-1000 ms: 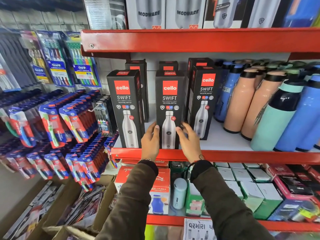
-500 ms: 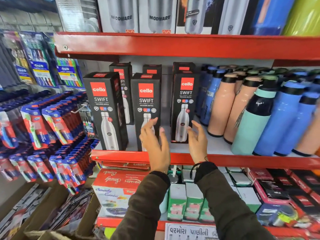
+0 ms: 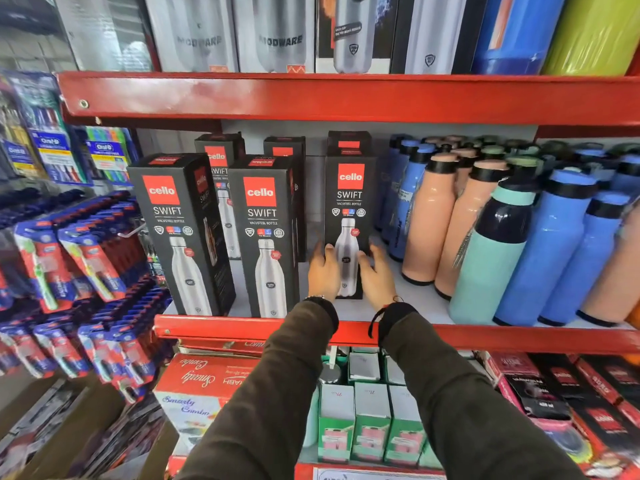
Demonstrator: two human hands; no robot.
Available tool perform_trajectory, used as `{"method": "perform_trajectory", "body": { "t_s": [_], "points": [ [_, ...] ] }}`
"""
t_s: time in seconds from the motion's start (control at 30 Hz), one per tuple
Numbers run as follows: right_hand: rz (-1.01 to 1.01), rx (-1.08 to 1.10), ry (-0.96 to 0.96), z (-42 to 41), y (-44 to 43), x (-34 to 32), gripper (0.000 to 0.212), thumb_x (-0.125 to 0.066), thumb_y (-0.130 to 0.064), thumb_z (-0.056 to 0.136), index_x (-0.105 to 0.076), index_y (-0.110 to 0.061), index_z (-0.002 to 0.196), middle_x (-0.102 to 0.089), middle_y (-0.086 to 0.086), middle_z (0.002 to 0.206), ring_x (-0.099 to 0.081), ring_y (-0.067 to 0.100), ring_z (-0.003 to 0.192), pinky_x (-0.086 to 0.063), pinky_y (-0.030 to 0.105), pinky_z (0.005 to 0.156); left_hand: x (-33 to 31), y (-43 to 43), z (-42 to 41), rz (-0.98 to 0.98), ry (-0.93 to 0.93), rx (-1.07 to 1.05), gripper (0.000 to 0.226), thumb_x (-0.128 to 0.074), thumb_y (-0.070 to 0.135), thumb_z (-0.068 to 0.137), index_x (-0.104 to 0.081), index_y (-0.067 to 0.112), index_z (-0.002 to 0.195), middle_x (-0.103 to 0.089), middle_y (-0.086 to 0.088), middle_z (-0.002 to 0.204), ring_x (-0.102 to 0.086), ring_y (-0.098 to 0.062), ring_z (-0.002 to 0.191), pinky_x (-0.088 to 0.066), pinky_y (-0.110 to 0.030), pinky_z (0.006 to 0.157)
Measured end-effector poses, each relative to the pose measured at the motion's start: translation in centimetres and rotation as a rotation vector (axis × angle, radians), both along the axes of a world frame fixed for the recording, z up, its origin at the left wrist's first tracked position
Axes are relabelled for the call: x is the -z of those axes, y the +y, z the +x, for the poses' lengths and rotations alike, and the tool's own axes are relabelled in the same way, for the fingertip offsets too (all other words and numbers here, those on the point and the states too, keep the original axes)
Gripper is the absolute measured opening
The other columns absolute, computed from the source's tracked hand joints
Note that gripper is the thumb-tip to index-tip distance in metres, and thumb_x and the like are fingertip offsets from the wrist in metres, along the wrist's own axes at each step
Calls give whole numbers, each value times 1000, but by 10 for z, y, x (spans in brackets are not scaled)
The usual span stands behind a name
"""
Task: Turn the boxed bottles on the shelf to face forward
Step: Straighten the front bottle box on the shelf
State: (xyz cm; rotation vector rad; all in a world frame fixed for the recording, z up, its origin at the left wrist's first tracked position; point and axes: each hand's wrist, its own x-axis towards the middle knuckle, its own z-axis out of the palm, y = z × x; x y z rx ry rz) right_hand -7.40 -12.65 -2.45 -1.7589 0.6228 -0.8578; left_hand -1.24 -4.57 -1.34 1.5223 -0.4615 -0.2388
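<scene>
Both hands had shifted rightward from the middle box to the right box (image 3: 349, 209). Left hand (image 3: 323, 271) and right hand (image 3: 375, 277), fingers spread, lightly clasped its lower sides. Twisting gently from the base should square it without tipping.

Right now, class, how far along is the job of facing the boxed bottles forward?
Done: the middle box faces forward at the shelf edge. In hand: the left hand and right hand flank the right box, which faces forward but sits further back. Left: the left box is angled, its side panel showing, and the back-row boxes are mostly hidden.
</scene>
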Motion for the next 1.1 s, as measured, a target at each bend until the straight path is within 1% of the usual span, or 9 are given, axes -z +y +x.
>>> {"method": "perform_trajectory", "body": {
  "t_s": [0.1, 0.3, 0.4, 0.63, 0.73, 0.8, 0.9, 1.0, 1.1],
  "points": [
    [-13, 9, 18, -2, -3, 3, 46, -45, -24, 103, -39, -8, 146, -45, 11, 151, -41, 26, 141, -26, 18, 98, 2, 0, 0, -8, 8, -46, 45, -37, 24, 107, -43, 9, 150, -50, -12, 153, -44, -27, 143, -29, -20, 105],
    [-26, 28, -1, -14, 2, 3, 43, -48, -21, 102, -45, -7, 143, -51, 12, 146, -48, 22, 134, -29, 15, 97, 6, 12, -9, -30, -27, -107, 40, -41, 22, 106, -54, 12, 143, -61, -10, 142, -53, -25, 134, -32, -16, 97],
    [-29, 32, -24, -24, 10, 4, 41, -49, -19, 101, -48, -7, 140, -54, 10, 140, -48, 8, 117, -29, 7, 87, 9, 20, -16, -20, -49, -119, 39, -43, 24, 106, -56, 14, 141, -62, -9, 140, -54, -25, 134, -33, -19, 98],
    [-18, 44, -58, -50, 27, 12, 39, -52, -25, 100, -52, -12, 137, -55, -3, 122, -52, 7, 110, -34, 9, 86, 22, 43, -34, 20, -104, -126, 41, -46, 35, 104, -57, 23, 142, -64, -5, 140, -56, -23, 133, -40, -29, 107],
    [-10, 46, -65, -60, 34, 14, 40, -52, -29, 100, -52, -16, 137, -57, -4, 122, -53, 8, 110, -37, 17, 91, 24, 50, -41, 14, -117, -122, 40, -46, 37, 104, -58, 25, 141, -65, -3, 138, -58, -21, 130, -41, -29, 106],
    [-17, 49, -61, -65, 39, 13, 39, -52, -29, 100, -52, -16, 137, -59, -2, 123, -54, 8, 109, -37, 19, 92, 25, 54, -46, 5, -133, -118, 41, -46, 38, 104, -58, 25, 141, -65, -1, 138, -58, -20, 130, -42, -32, 110],
    [-53, 57, -37, -70, 43, 10, 39, -51, -26, 100, -52, -13, 137, -59, 3, 132, -52, 6, 109, -34, 11, 88, 26, 58, -51, -3, -156, -108, 43, -45, 39, 104, -57, 23, 142, -64, 1, 140, -57, -17, 132, -42, -32, 112],
    [-90, 71, -19, -73, 44, 9, 38, -51, -23, 100, -53, -10, 137, -59, 6, 135, -50, 6, 110, -32, 1, 77, 25, 60, -51, 1, -161, -100, 43, -45, 37, 104, -56, 21, 142, -62, 0, 142, -55, -17, 133, -40, -27, 109],
    [-115, 84, 13, -75, 47, 5, 39, -51, -24, 101, -53, -10, 137, -59, 8, 138, -51, 9, 112, -30, 2, 78, 23, 60, -53, 8, -158, -91, 42, -45, 35, 105, -56, 20, 143, -62, -1, 142, -55, -17, 133, -38, -23, 105]
  ]
}}
